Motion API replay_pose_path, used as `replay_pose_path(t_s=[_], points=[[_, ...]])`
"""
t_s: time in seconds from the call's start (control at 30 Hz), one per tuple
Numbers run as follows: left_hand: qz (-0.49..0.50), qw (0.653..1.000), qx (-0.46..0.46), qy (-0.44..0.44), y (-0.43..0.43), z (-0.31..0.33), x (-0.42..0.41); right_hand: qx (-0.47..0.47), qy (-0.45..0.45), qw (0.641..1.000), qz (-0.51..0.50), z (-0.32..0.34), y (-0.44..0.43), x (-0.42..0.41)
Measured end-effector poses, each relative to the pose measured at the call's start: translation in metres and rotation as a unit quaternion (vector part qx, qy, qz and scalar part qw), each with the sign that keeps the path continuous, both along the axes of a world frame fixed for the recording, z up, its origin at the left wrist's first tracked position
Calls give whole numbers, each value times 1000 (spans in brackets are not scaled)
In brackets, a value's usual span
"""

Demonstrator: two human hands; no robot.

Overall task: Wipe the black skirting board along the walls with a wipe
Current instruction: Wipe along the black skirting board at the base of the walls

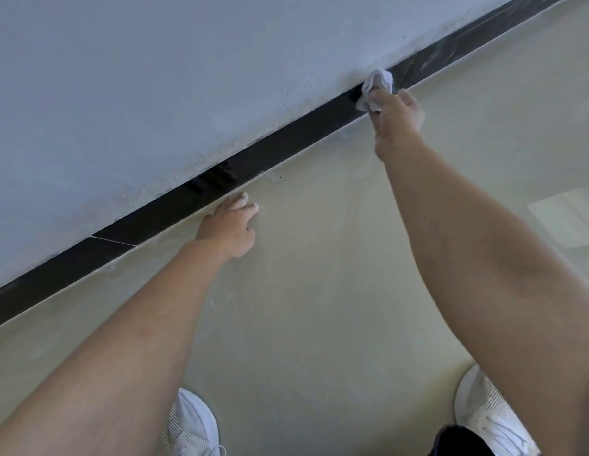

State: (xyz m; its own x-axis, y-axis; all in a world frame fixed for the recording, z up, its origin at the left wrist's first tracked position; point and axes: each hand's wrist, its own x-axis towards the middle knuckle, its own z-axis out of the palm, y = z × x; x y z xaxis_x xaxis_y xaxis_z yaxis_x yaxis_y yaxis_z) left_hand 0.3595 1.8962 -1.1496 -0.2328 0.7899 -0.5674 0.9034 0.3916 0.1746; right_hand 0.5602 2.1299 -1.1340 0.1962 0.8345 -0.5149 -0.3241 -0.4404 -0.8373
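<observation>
Nearest you, at about 7 and 5 o'clock at the bottom edge, your two white sneakers (194,426) stand on the pale greenish floor (319,274), the right one partly hidden behind your right forearm. A dark patch of clothing shows just beside it at 5 o'clock.

Your left arm runs up from 7 o'clock toward the centre. Your left hand (229,227) is empty, fingers loosely spread and extended, fingertips pressed down on the floor just beside the lower edge of the black skirting board (286,139). A dark reflection of those fingers shows on the board's glossy face, right above them.

Your right arm reaches farther, from 4 o'clock up toward 1 o'clock. Your right hand (396,113) is closed around a crumpled white wipe (377,87), which bunches out past your fingers and is pressed against the skirting board where board meets wall.

The skirting board crosses the whole view diagonally, from 8 o'clock up to 1 o'clock. Thin pale joint lines cut across it near 9 o'clock and just past the wipe. Beyond the wipe, toward 1 o'clock, the board looks dusty and streaked grey. Above it rises the pale blue-grey wall (155,77), scuffed along its bottom edge.
</observation>
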Motion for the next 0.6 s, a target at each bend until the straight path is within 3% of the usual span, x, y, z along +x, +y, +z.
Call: replay_pose_path(t_s=[0.07,0.13,0.27,0.4,0.53,0.6], points=[[0,1000,18,8,1,-1,1,-24,-23,999,16,4,1,2],[2,1000,29,13,0,-1,0,-63,-62,990,109,6,-27,-16],[0,1000,23,3,3,-1,-2,-121,4,965,230,-6,-86,-64],[11,1000,10,-4,5,-2,2,-103,-74,968,215,-4,-68,-59],[1,1000,-8,-10,6,-3,0,-93,-99,988,69,5,-16,-19],[-4,1000,-9,-8,7,-5,-2,-76,-108,990,49,7,-7,-14]])
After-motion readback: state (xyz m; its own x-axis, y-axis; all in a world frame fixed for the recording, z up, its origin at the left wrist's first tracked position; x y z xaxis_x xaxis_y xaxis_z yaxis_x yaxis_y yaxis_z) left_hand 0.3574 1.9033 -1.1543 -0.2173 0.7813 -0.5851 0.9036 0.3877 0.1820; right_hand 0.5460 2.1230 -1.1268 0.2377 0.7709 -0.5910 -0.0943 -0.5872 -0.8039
